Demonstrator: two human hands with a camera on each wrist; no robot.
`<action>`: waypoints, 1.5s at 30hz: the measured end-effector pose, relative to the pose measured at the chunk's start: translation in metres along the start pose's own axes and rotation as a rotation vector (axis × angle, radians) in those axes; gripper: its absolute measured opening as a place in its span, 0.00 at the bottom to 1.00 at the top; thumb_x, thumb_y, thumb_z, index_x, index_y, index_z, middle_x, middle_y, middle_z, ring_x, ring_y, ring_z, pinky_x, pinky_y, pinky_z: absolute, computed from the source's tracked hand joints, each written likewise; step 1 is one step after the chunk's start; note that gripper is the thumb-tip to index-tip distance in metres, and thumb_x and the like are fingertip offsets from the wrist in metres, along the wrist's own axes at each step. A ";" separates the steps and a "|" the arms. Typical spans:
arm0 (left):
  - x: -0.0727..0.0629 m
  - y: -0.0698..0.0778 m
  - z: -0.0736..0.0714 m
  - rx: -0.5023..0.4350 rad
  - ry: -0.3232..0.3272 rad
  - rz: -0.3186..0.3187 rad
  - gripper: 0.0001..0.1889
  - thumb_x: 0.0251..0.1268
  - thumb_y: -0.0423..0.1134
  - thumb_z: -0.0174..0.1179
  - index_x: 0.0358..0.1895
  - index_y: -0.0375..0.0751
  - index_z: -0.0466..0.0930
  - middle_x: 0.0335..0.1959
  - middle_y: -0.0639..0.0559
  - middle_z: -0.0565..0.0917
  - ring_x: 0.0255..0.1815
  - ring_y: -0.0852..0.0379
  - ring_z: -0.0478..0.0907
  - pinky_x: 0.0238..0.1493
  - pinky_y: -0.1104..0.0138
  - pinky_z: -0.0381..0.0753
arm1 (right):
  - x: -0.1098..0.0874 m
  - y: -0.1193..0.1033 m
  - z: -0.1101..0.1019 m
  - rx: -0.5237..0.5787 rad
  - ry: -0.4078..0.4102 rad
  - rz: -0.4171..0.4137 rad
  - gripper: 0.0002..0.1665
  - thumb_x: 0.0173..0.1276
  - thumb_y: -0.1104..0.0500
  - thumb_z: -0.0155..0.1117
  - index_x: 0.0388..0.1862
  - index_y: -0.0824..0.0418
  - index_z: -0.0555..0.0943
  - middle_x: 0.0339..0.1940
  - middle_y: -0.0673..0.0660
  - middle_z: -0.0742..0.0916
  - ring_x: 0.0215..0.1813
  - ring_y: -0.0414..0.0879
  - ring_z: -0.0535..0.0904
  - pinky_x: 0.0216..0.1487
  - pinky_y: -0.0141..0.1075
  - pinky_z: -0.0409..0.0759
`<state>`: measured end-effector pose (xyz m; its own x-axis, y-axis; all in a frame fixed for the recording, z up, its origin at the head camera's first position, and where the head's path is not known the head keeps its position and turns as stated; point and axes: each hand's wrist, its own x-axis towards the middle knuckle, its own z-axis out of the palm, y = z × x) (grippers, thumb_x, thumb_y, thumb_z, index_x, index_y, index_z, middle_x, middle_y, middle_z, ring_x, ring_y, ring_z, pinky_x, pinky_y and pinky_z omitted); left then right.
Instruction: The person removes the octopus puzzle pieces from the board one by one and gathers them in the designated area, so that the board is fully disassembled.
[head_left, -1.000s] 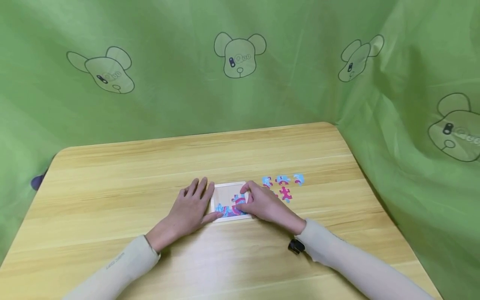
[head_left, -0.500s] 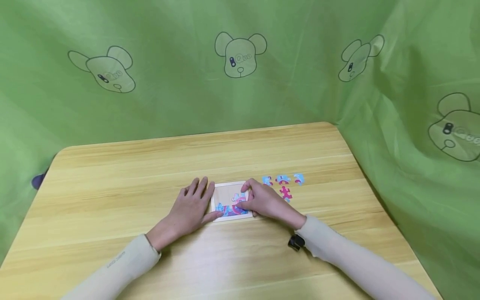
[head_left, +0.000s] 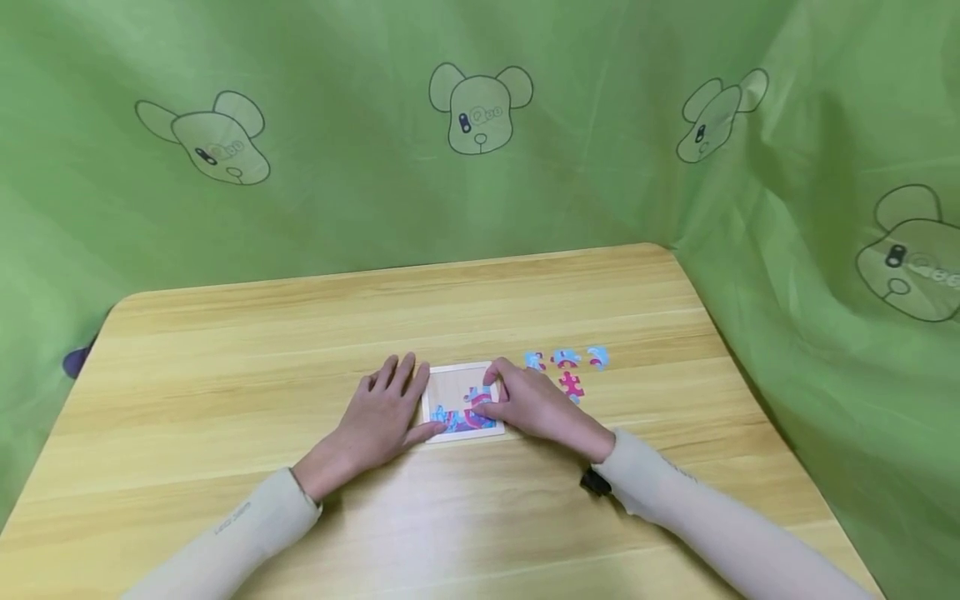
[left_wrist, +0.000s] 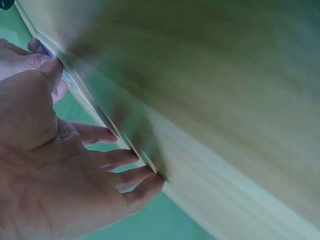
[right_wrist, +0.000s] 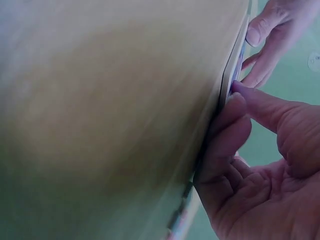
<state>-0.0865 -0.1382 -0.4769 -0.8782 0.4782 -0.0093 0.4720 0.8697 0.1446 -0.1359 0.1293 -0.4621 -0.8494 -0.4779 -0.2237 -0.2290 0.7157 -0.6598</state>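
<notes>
A small wooden jigsaw tray lies on the table with assembled pieces along its near edge. My left hand rests at its left side, fingers extended beside the rim and thumb across the near left corner. In the left wrist view, the left hand's fingertips touch the rim. At the tray's right side, my right hand has thumb and index finger around a blue and pink puzzle piece. Its other fingers curl beside the rim in the right wrist view, where the right hand partly hides the tray.
Loose puzzle pieces lie right of the tray: a blue piece, a blue and pink piece, a corner piece and a pink piece. A green curtain hangs behind the wooden table.
The piece under my right fingers looked paler half a second ago and shows its full colours now. My right hand has shifted very slightly; my left hand stays still.
</notes>
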 end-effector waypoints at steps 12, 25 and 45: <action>0.002 0.000 0.000 0.011 -0.029 -0.007 0.46 0.81 0.67 0.56 0.84 0.31 0.63 0.82 0.27 0.65 0.81 0.26 0.63 0.68 0.35 0.74 | 0.004 0.003 -0.007 0.083 -0.062 0.014 0.14 0.79 0.55 0.74 0.52 0.58 0.78 0.25 0.52 0.80 0.24 0.43 0.71 0.31 0.37 0.70; -0.001 0.002 -0.002 -0.004 -0.016 -0.010 0.46 0.81 0.67 0.57 0.84 0.31 0.64 0.82 0.27 0.65 0.81 0.26 0.63 0.68 0.35 0.74 | 0.009 0.006 -0.020 0.276 -0.213 -0.014 0.04 0.85 0.65 0.60 0.47 0.64 0.80 0.27 0.57 0.85 0.26 0.48 0.81 0.30 0.33 0.77; -0.001 -0.001 0.005 -0.026 0.039 0.006 0.48 0.77 0.69 0.60 0.82 0.32 0.66 0.80 0.26 0.67 0.79 0.24 0.65 0.64 0.33 0.75 | -0.002 0.006 -0.032 0.417 -0.234 0.059 0.06 0.78 0.62 0.68 0.45 0.65 0.86 0.33 0.60 0.87 0.31 0.47 0.80 0.29 0.30 0.72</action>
<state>-0.0855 -0.1390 -0.4818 -0.8781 0.4775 0.0302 0.4753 0.8632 0.1704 -0.1502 0.1506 -0.4427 -0.7144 -0.5787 -0.3934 0.0671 0.5029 -0.8617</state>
